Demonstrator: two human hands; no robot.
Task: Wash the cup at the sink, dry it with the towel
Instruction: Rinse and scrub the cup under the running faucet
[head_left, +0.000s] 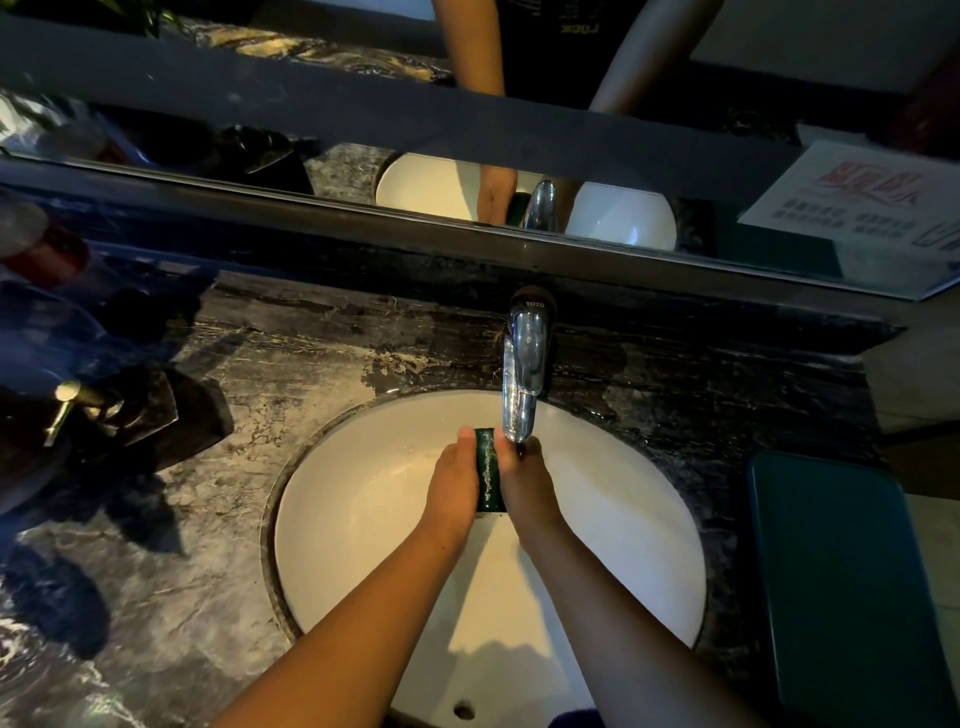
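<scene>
Dark veined marble desk (218, 530) stretches wide here, pale streaks running across it. Over on the left edge, a soap dispenser with a brass-coloured pump (70, 402) stands on a dark base, throwing a long shadow toward the near-left corner. Further back on the left, a reddish blurred object (49, 254) sits close to the back edge, too smeared to identify. Along that back edge runs the mirror (260, 130), reflecting the marble. Up at the far right, a printed notice (857, 200) with red lettering, unreadable from here.
</scene>
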